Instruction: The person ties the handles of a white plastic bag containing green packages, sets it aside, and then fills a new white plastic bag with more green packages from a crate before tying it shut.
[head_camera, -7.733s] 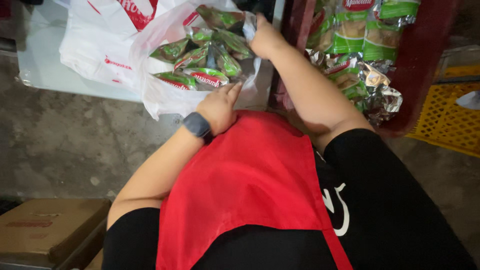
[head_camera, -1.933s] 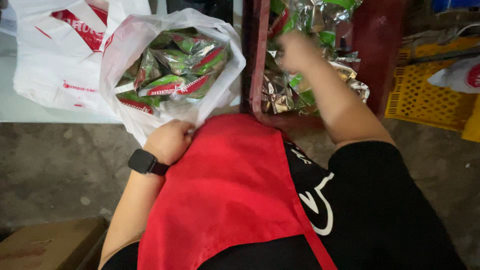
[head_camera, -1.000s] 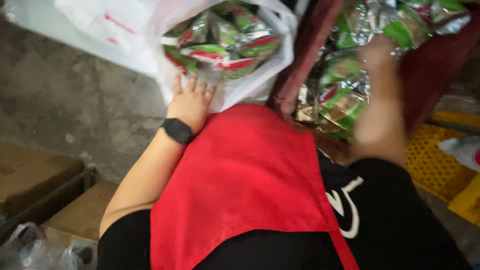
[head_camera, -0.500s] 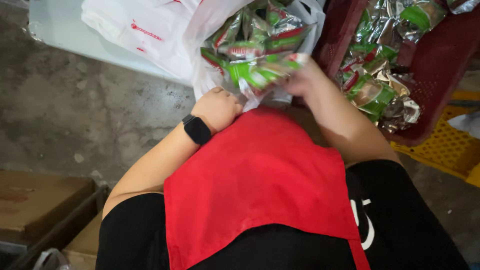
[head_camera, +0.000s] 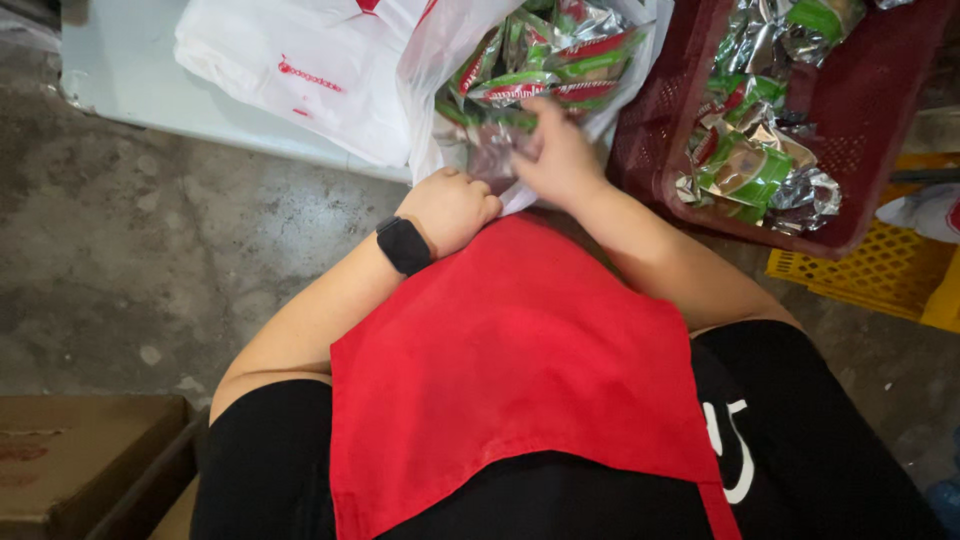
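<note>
Head cam looking straight down here: the left hand (head_camera: 452, 205) is balled up with its fingers (head_camera: 478, 196) clamped on the near rim of a clear plastic bag (head_camera: 440, 60), pinching the film right above the red apron (head_camera: 520, 360). That bag sits just in front of the person, stuffed with green and red foil snack packets (head_camera: 545, 70). The right hand (head_camera: 555, 155) is at the bag's mouth, fingers (head_camera: 532, 142) spread a bit and lying against the packets and the film at the opening; can't really tell if it's gripping one or just pressing on them. A black smartwatch (head_camera: 404, 244) is on the left wrist. Just to the right sits a dark red crate (head_camera: 850, 150) holding more of the same packets (head_camera: 750, 170), with a yellow crate (head_camera: 880, 275) beside it. A white printed bag (head_camera: 290, 80) lies left of the clear one on a pale tabletop (head_camera: 120, 80).
</note>
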